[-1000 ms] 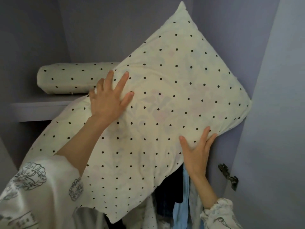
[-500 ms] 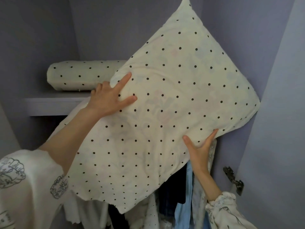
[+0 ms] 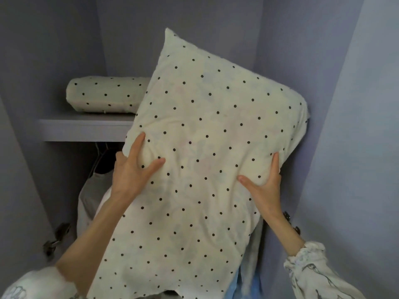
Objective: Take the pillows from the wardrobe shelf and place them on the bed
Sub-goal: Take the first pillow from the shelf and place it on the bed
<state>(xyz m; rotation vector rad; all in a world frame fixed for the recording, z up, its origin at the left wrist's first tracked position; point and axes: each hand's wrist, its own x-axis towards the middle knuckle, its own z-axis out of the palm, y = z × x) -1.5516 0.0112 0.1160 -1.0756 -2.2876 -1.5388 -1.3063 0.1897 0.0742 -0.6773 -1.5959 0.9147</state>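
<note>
Dim, flat, cool-grey light with no glare anywhere; the brightest surface is the polka-dot pillow (image 3: 207,152) facing the camera, while the recess under the wardrobe shelf (image 3: 86,128) drops to near black. Soft shadow sits where each thumb dents the fabric, and the second pillow (image 3: 105,94) at the back looks duller and greyer. Overall soft and slightly noisy, wide-angle bowing on the side walls, sleeves smeared at the bottom corners.

both hands (image 3: 131,169) (image 3: 266,184) raised, fingers (image 3: 138,143) clenched
</note>
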